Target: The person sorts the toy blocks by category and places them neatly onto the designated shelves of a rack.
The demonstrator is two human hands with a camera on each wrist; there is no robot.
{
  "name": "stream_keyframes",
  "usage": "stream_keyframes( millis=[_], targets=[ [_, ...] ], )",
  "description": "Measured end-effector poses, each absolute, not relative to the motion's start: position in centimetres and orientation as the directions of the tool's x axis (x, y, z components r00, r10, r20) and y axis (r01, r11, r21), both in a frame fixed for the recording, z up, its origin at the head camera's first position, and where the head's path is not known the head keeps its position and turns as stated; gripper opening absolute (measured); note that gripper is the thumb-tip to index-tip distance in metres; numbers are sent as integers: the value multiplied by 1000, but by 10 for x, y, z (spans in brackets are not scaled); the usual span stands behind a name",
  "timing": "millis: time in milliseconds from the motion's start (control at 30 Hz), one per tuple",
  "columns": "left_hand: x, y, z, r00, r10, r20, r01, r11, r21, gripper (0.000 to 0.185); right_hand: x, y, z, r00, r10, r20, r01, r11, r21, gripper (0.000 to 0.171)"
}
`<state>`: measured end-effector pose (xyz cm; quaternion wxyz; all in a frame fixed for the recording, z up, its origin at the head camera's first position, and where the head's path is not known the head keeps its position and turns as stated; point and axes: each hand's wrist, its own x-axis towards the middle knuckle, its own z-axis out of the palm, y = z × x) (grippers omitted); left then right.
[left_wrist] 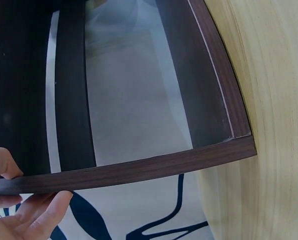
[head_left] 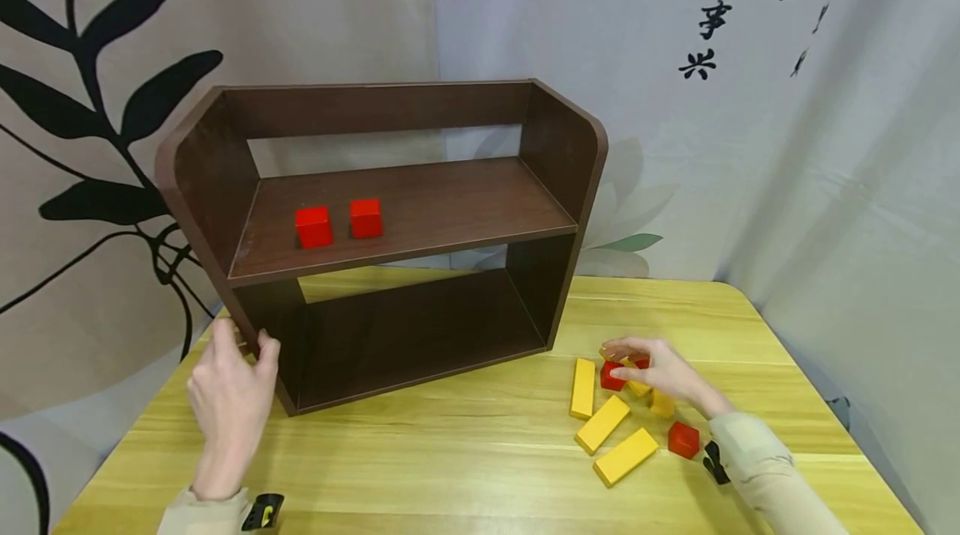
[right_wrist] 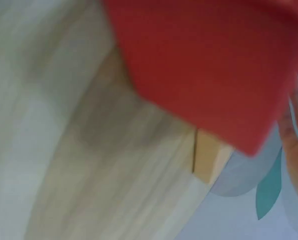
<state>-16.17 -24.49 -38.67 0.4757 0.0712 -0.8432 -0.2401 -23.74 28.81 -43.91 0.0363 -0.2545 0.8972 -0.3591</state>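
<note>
A dark brown two-tier shelf (head_left: 465, 202) stands on the yellow wooden table (head_left: 450, 452), and two red cubes (head_left: 313, 227) sit side by side on its upper board. My left hand (head_left: 243, 349) grips the shelf's lower left front edge, thumb in front and fingers behind; in the left wrist view the fingers (left_wrist: 29, 215) wrap the shelf's edge (left_wrist: 139, 170). To the right of the shelf, my right hand (head_left: 622, 358) pinches a red cube (head_left: 610, 377) among yellow blocks. In the right wrist view that red cube (right_wrist: 203, 65) is a close blur.
Three long yellow blocks (head_left: 602, 423) lie flat beside my right hand, smaller yellow pieces (head_left: 662, 403) sit under it, and another red cube (head_left: 683, 439) rests near the wrist. The shelf's lower compartment (head_left: 420, 335) holds nothing. Printed cloth hangs behind the table.
</note>
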Motion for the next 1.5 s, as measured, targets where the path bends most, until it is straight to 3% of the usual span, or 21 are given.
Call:
stream_keyframes(
  millis=[333,567,833,1167,1500],
  targets=[
    [-162,-244,-386,-528,-345,776,117,876,468,16,-240,296,-445,-865,-500,48,-424,676,-603,47],
    [-162,-243,-386,-527,-347,775,113,876,469,15,-243,293,-443,-851,-523,43,-469,722,-508,40],
    [-162,-244,-387,-528,-350,774,107,876,470,16,-241,290,-442,-854,-518,53,-474,732,-490,37],
    [-163,-245,-387,-527,-353,773,107,875,473,16,-241,281,-436,-855,-488,177,-508,721,-470,36],
    [-163,-245,-388,-523,-340,782,112,881,459,16,-240,269,-415,-806,-492,330,-592,682,-430,34]
  ],
)
